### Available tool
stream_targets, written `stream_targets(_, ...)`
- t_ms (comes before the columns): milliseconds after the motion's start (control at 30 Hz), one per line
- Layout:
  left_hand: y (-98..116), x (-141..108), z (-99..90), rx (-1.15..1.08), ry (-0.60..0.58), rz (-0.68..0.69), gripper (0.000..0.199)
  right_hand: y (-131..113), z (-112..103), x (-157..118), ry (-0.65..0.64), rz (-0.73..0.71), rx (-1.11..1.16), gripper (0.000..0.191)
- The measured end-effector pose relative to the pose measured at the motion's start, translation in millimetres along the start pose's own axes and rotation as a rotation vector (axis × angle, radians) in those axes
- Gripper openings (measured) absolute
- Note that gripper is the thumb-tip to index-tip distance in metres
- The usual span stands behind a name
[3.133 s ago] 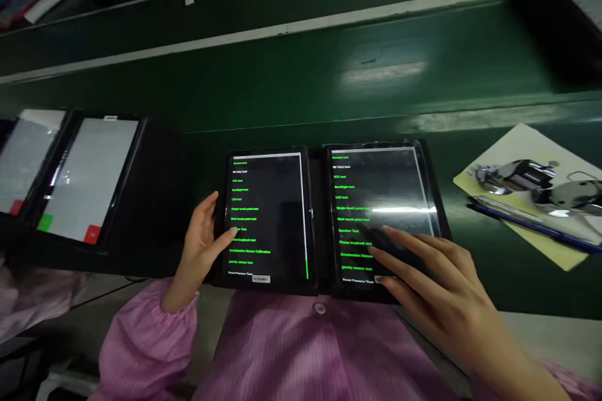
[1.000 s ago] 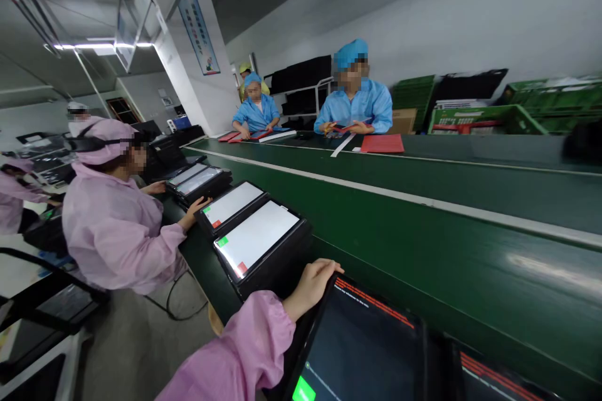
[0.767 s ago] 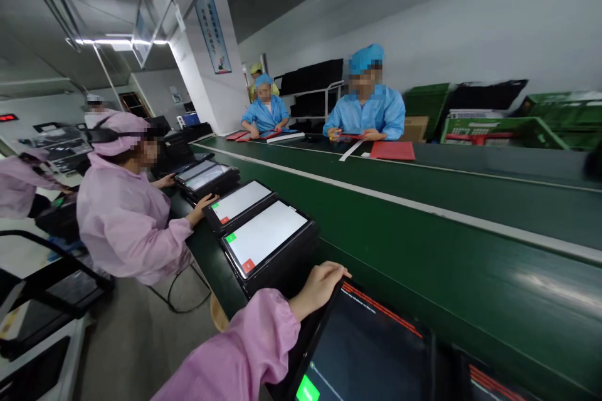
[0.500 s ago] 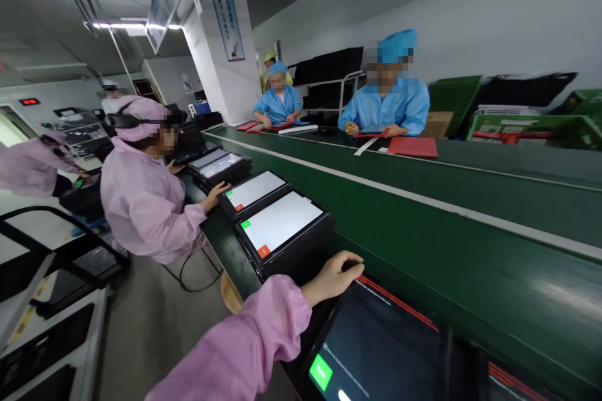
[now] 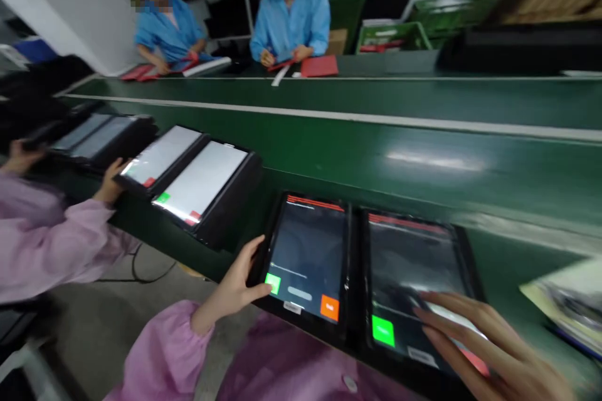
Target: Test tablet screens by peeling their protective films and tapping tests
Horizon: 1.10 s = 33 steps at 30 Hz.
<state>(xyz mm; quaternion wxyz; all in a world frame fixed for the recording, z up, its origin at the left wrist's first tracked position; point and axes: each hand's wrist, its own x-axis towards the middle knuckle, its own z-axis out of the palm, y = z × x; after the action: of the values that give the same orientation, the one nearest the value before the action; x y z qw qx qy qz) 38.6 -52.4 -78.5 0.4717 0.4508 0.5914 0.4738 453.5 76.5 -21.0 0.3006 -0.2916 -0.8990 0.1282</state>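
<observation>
The person's left hand (image 5: 230, 282) is gripping the left edge of a black-cased tablet (image 5: 308, 257), its long axis running near to far across the green conveyor belt (image 5: 376, 156), while the open right hand (image 5: 489, 341) is spreading its fingers over the lower right of the neighbouring tablet (image 5: 409, 269), contact unclear.

Tablet screens (image 5: 308, 257): green buttons (image 5: 273, 284) now, no test lists

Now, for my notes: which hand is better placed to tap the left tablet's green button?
Left, probably: the left hand holds that tablet's edge, thumb beside the green button; the right hand lies over the other tablet.
</observation>
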Motion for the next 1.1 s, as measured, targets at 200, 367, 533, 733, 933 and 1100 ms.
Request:
stream_targets(200,-4.0,2.0,-3.1,0.03,0.037,-0.003,0.086,-32.3,-1.7,5.7,-0.106,-0.055,-0.026,0.023)
stream_targets(367,7.1,18.7,-17.8,0.057,0.179,0.051,0.064,-43.5,5.2,-3.6,-0.202,-0.123,-0.169,0.024)
stream_targets(533,44.0,82.0,-17.6,0.603,0.144,0.323,0.041,-14.3,6.4,38.7,-0.163,-0.106,-0.166,0.029)
stream_targets(733,71.6,156.2,11.8,0.927,0.059,0.422,0.038,46.2,33.4,108.0,-0.092,0.171,-0.379,0.034)
stream_targets(933,72.4,128.8,6.2,1.047,0.001,0.436,0.028,39.9,29.2,91.1,-0.103,0.066,-0.297,0.034)
stream_targets(1100,77.0,124.7,-2.5,1.086,0.044,0.428,0.033,46.1,23.7,87.4,-0.058,0.113,-0.343,0.032)
